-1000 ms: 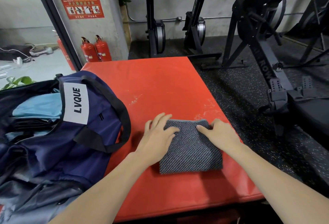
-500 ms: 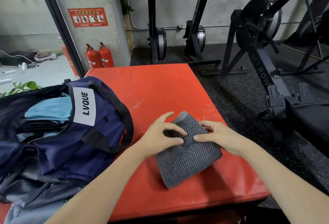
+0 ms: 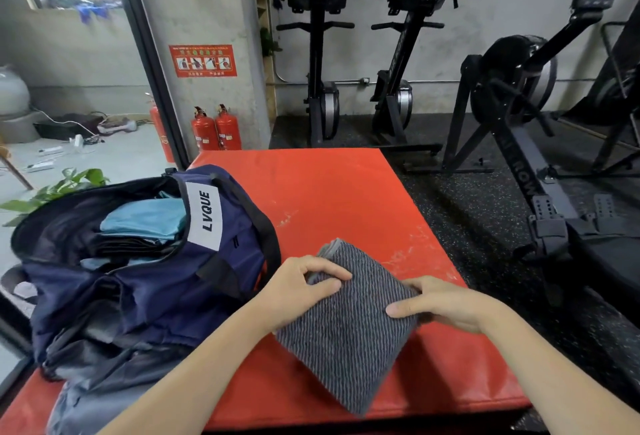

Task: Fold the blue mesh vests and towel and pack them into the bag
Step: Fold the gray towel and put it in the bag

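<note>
Towel lifted off mat, heading for bag

Towel [image 3: 349, 324], grey and ribbed, folded to a compact rectangle, is now being held by both hands. A second ago it was lying flat and square on the red mat [image 3: 332, 199] with both palms pressing on it; now it is turned diagonally, far corner raised, near corner hanging toward the mat's front edge. Left hand [image 3: 304, 282] is pinching the upper left edge, thumb on top and fingers curled over the fold. Right hand [image 3: 446, 303] is gripping the right edge, thumb on top, fingers under. Both grips are clamped on the towel.

Bag [image 3: 145, 261], navy with an LVQUE label, is sitting open just to the left on the same mat. Light blue folded fabric [image 3: 145, 220] is lying inside it, likely the vests, though the mesh is too small to tell.

Meaning for the task: folding seems finished and packing is starting. Next move is probably a short carry left into the bag's opening, keeping both pinches tight so the layers are not slipping apart.
</note>
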A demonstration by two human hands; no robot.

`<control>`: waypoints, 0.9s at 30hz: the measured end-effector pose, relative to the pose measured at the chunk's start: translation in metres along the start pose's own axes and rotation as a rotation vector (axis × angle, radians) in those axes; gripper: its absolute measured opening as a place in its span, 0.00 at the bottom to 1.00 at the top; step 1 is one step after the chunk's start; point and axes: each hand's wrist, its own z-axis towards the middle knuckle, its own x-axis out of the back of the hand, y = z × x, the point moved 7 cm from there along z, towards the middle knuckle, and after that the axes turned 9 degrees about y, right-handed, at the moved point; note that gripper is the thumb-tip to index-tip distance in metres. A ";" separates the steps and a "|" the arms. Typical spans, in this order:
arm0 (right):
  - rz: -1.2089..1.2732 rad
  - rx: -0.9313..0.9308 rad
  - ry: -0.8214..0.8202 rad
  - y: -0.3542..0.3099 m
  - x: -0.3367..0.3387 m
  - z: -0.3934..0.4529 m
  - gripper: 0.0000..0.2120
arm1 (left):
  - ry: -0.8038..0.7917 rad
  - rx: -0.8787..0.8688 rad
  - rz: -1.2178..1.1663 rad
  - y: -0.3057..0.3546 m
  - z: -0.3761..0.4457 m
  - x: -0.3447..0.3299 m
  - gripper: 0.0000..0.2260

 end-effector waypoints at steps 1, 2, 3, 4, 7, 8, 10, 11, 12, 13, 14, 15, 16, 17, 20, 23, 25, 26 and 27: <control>0.093 0.024 0.045 -0.003 -0.001 0.001 0.27 | 0.041 -0.009 0.012 -0.002 -0.002 0.005 0.11; 0.226 0.052 0.105 -0.008 -0.001 0.002 0.27 | 0.079 -0.021 0.021 -0.004 -0.004 0.011 0.11; 0.363 0.083 0.174 -0.013 -0.002 0.003 0.29 | 0.118 -0.028 0.025 -0.005 -0.007 0.016 0.11; 0.481 0.119 0.247 -0.018 -0.003 0.002 0.31 | 0.153 -0.035 0.032 -0.004 -0.011 0.021 0.10; 0.704 0.195 0.461 -0.024 -0.013 0.002 0.32 | 0.178 -0.067 0.124 -0.001 -0.024 0.027 0.16; 0.742 0.210 0.533 -0.024 -0.017 -0.001 0.27 | 0.172 -0.073 0.160 0.000 -0.029 0.027 0.19; 0.650 0.229 0.665 -0.027 -0.025 -0.011 0.18 | 0.201 -0.072 0.180 0.001 -0.037 0.029 0.20; 0.543 0.236 0.707 -0.030 -0.029 -0.017 0.16 | 0.236 -0.073 0.168 0.002 -0.041 0.034 0.20; 0.450 0.241 0.723 -0.035 -0.035 -0.021 0.17 | 0.272 -0.081 0.147 0.004 -0.046 0.039 0.20; 0.411 0.245 0.704 -0.036 -0.041 -0.023 0.18 | 0.304 -0.092 0.123 0.007 -0.049 0.044 0.20; 0.410 0.260 0.656 -0.043 -0.051 -0.026 0.20 | 0.337 -0.104 0.094 0.010 -0.055 0.053 0.20; 0.424 0.286 0.608 -0.047 -0.060 -0.029 0.22 | 0.364 -0.119 0.064 0.013 -0.059 0.058 0.20; 0.423 0.323 0.574 -0.053 -0.069 -0.033 0.25 | 0.395 -0.135 0.034 0.017 -0.065 0.066 0.20; 0.394 0.368 0.555 -0.061 -0.077 -0.036 0.27 | 0.433 -0.155 0.009 0.019 -0.070 0.075 0.20; 0.273 0.515 0.557 -0.097 -0.099 -0.048 0.23 | 0.559 -0.191 -0.035 0.021 -0.085 0.105 0.20; 0.130 0.686 0.572 -0.150 -0.124 -0.054 0.14 | 0.694 -0.163 -0.076 0.019 -0.099 0.148 0.18; 0.038 0.771 0.552 -0.190 -0.147 -0.053 0.09 | 0.774 -0.131 -0.080 0.015 -0.107 0.183 0.16; 0.017 0.785 0.528 -0.206 -0.159 -0.048 0.08 | 0.800 -0.107 -0.069 0.012 -0.111 0.201 0.16; 0.005 0.773 0.506 -0.221 -0.171 -0.040 0.06 | 0.812 -0.070 -0.048 0.007 -0.115 0.220 0.15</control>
